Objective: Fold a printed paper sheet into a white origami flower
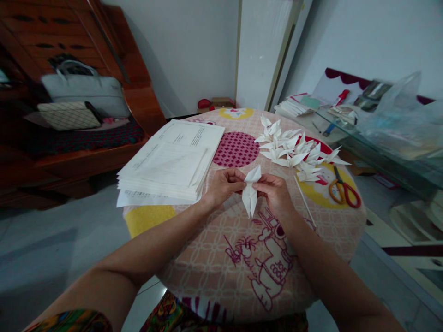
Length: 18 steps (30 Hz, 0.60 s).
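A folded white paper piece [251, 196], shaped like a long diamond with a split lower end, is held upright over the near middle of the table. My left hand [226, 184] pinches its left edge between thumb and fingers. On the other side, the thumb and fingers of my right hand [275, 191] grip its right edge. Beyond my right hand lies a heap of white folded paper cranes [289, 145] with pointed wings. A stack of printed paper sheets [166, 159] sits to the left of my left hand.
Scissors [344, 189] with orange and red handles lie near the table's right edge. A thin white stick [304, 200] rests beside my right forearm. The round table wears a patterned cloth [207, 258]. At right stands a glass shelf [387, 154] with a plastic bag [398, 115].
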Available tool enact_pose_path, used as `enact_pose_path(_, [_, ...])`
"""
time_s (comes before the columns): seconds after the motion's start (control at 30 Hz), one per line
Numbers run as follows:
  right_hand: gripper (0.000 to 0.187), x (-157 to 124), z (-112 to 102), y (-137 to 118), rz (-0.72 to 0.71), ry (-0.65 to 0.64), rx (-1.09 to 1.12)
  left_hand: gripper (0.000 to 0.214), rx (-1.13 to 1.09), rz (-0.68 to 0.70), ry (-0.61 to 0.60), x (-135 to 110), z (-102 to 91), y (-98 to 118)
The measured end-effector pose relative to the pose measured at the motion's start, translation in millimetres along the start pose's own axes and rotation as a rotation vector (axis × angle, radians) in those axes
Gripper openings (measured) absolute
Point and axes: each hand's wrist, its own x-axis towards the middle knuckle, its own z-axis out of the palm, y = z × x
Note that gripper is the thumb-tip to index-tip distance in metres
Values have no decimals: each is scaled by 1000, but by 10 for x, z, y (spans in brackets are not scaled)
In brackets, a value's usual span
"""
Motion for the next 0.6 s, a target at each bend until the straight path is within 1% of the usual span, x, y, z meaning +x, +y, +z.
enact_pose_path(0.1, [14, -6, -7, 1, -32, 10, 21, 20, 2, 55, -6, -19, 6, 4])
enact_pose_path(0.23, [9, -14, -17, -12, -139, 25, -41, 18, 20, 118, 7, -51, 25, 15])
enact_pose_path(0.4, [10, -38, -24, -52, -240, -21, -129, 16, 66, 203, 42, -83, 32, 26])
enact_pose_path(0.6, [15, -90, -11, -147, -412, -18, -330, 24, 45, 212, -24, -99, 7, 31])
